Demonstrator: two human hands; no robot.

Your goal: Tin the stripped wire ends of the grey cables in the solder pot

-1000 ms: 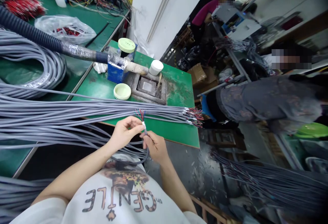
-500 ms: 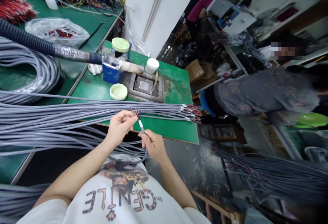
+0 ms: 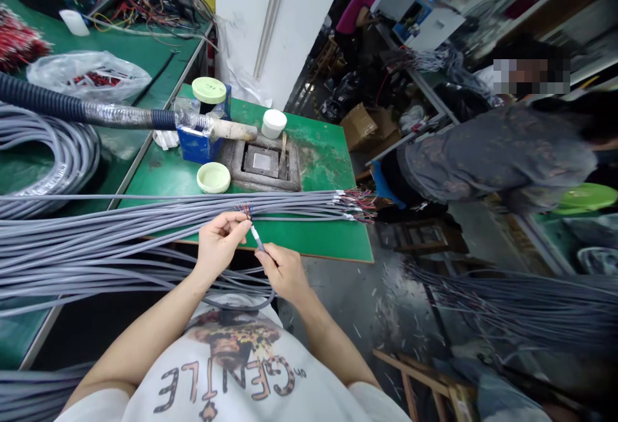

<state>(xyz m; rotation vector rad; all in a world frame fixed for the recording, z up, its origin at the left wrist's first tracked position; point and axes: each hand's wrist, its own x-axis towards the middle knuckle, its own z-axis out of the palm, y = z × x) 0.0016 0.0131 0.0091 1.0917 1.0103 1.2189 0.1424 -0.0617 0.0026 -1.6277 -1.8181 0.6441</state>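
Note:
My right hand (image 3: 284, 271) is closed around a grey cable (image 3: 259, 242) just below its white-wrapped end. Thin coloured wires (image 3: 245, 210) fan out of that end, tilted up and to the left. With thumb and fingertips, my left hand (image 3: 223, 238) pinches at the base of these wires. The held cable loops down below my right hand, in front of my shirt. Just beyond my hands lies a bundle of grey cables (image 3: 290, 200) across the green table, their stripped wire ends (image 3: 360, 200) at the right.
A solder pot (image 3: 263, 163) is set in the green table (image 3: 333, 238), with a hose nozzle (image 3: 234, 130) beside it. Near it stand a white tub (image 3: 273, 124) and a pale green dish (image 3: 213, 178). Coiled cable (image 3: 72, 152) lies left. A co-worker (image 3: 492, 152) bends over at the right.
The view has shifted slightly, so the table's things sit further left. Both hands keep their hold, and the cable end leans more to the left.

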